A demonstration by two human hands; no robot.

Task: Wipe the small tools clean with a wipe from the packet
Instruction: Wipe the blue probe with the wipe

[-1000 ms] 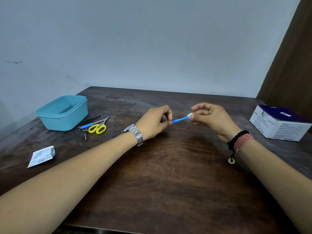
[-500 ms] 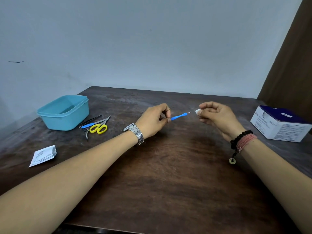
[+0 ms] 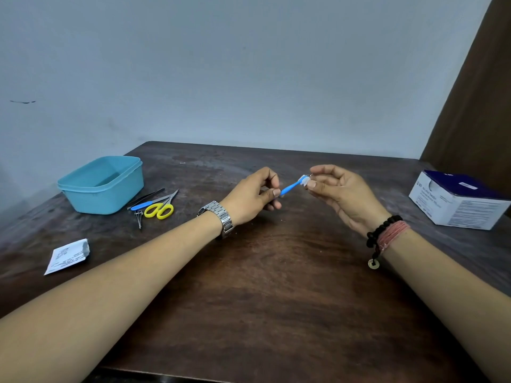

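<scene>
My left hand (image 3: 253, 196) pinches the near end of a small blue-handled tool (image 3: 290, 187) above the middle of the table. My right hand (image 3: 341, 193) holds a small white wipe (image 3: 305, 180) folded around the tool's far metal end, whose tip just shows past the wipe. To the left on the table lie yellow-handled scissors (image 3: 159, 210), black tweezers (image 3: 146, 196), another blue-handled tool (image 3: 141, 206) and a small metal clipper (image 3: 139, 218). A torn white wipe packet (image 3: 67, 255) lies nearer the front left.
A light blue plastic tub (image 3: 101, 185) stands at the back left beside the tools. A white and dark blue box (image 3: 460, 200) sits at the right edge of the dark wooden table (image 3: 262, 286). A pale wall is behind, a brown curtain at right.
Half a second ago the wipe was off the tool, with the hands apart. My right hand has come back and the wipe is around the tool's tip again, which now tilts upward.
</scene>
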